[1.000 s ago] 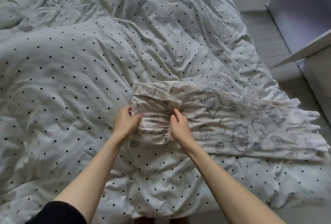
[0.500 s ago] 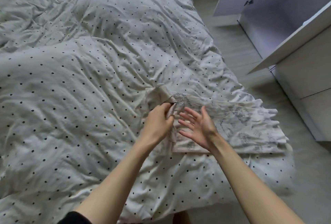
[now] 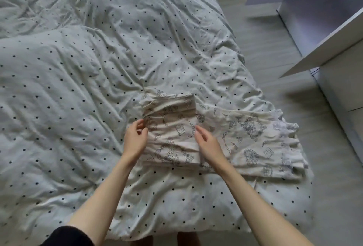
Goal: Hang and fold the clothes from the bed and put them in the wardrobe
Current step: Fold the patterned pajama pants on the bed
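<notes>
A cream garment [image 3: 245, 137] printed with blue line drawings lies on the bed near its front right corner. Its left end is folded over into a thick rectangular flap [image 3: 172, 127]; the rest stretches flat to the right, reaching the bed's edge. My left hand [image 3: 135, 139] is at the flap's left edge, fingers curled against the cloth there. My right hand [image 3: 208, 143] rests at the flap's right edge with fingers spread and fairly straight, lying on the cloth.
The bed carries a rumpled white duvet with black dots [image 3: 88, 88]. An open white wardrobe [image 3: 324, 29] stands at the right, its door [image 3: 332, 41] swung out over the grey floor [image 3: 265, 35] between bed and wardrobe.
The garment's left end has been folded over to the right into a flat flap. My left hand let go of the bunched cloth and moved to the flap's left edge; my right hand lowered onto it.
</notes>
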`<state>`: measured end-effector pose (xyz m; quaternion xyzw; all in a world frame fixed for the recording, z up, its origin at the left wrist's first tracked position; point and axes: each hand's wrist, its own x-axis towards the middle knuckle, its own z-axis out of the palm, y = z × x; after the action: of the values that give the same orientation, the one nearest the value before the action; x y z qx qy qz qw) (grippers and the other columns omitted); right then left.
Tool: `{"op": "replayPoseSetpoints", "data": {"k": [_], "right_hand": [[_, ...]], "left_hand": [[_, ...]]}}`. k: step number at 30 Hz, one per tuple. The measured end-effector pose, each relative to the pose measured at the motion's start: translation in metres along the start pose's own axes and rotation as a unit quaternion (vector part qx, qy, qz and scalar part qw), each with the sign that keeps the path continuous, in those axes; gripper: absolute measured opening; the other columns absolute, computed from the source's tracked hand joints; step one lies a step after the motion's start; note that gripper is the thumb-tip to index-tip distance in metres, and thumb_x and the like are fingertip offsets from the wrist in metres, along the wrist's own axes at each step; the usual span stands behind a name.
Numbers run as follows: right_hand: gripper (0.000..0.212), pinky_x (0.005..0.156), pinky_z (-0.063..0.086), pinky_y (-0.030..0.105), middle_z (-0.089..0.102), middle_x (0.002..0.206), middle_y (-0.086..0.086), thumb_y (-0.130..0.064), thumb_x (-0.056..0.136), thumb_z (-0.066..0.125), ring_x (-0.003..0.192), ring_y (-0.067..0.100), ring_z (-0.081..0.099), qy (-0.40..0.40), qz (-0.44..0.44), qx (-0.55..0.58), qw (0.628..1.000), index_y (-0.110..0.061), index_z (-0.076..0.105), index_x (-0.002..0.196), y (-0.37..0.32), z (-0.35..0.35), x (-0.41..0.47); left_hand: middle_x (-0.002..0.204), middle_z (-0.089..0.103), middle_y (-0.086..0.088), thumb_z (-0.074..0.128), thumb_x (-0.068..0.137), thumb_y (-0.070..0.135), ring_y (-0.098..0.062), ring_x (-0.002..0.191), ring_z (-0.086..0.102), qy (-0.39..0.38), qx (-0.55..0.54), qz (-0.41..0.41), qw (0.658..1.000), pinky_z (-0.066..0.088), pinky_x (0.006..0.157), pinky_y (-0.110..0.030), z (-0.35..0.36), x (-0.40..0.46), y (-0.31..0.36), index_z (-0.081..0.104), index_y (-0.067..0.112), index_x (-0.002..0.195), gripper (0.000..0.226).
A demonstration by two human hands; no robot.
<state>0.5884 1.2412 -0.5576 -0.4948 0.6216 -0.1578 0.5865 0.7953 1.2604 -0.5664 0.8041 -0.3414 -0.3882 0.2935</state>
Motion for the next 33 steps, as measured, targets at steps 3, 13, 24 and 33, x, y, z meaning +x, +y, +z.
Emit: {"op": "replayPoseSetpoints", "data": {"k": [3, 13, 24, 33], "right_hand": [[0.046, 0.114, 0.019, 0.034, 0.022, 0.155, -0.002, -0.03, 0.1, 0.04, 0.142, 0.012, 0.019, -0.024, -0.019, -0.094, 0.995, -0.021, 0.034, 0.145, 0.007, 0.013, 0.003], [0.05, 0.116, 0.003, 0.033, 0.008, 0.159, -0.003, -0.025, 0.099, 0.039, 0.146, 0.016, 0.004, 0.0, -0.146, -0.308, 0.94, -0.027, 0.028, 0.147, 0.001, 0.025, -0.003], [0.049, 0.117, 0.013, 0.036, 0.012, 0.158, 0.0, -0.03, 0.099, 0.042, 0.145, 0.016, 0.012, -0.109, -0.085, -0.14, 0.98, -0.029, 0.029, 0.147, -0.041, 0.071, -0.01], [0.036, 0.078, 0.048, 0.025, 0.062, 0.11, -0.005, -0.038, 0.102, 0.03, 0.099, 0.01, 0.059, -0.04, 0.052, 0.256, 0.965, -0.02, 0.057, 0.118, -0.05, 0.021, -0.015]], "left_hand": [[0.139, 0.046, -0.01, 0.042, 0.099, 0.013, -0.024, 0.123, 0.047, -0.048, -0.093, -0.101, 0.989, 0.04, 0.099, -0.04, -0.007, 0.014, -0.006, 0.043, 0.012, 0.139, 0.039], [0.094, 0.069, 0.002, 0.063, 0.087, 0.007, -0.015, 0.079, 0.063, -0.205, -0.16, -0.19, 0.947, 0.051, 0.068, -0.031, -0.029, 0.036, 0.004, 0.059, 0.016, 0.117, 0.032], [0.079, 0.067, -0.006, 0.061, 0.083, -0.006, -0.011, 0.059, 0.063, -0.176, -0.157, -0.121, 0.964, 0.054, 0.054, -0.022, -0.098, 0.026, 0.047, 0.06, 0.017, 0.102, 0.03], [0.063, 0.067, 0.002, 0.061, 0.082, -0.009, -0.006, 0.051, 0.062, -0.263, -0.054, -0.007, 0.963, 0.049, 0.044, -0.019, -0.057, -0.009, 0.128, 0.063, 0.02, 0.09, 0.031]]}}
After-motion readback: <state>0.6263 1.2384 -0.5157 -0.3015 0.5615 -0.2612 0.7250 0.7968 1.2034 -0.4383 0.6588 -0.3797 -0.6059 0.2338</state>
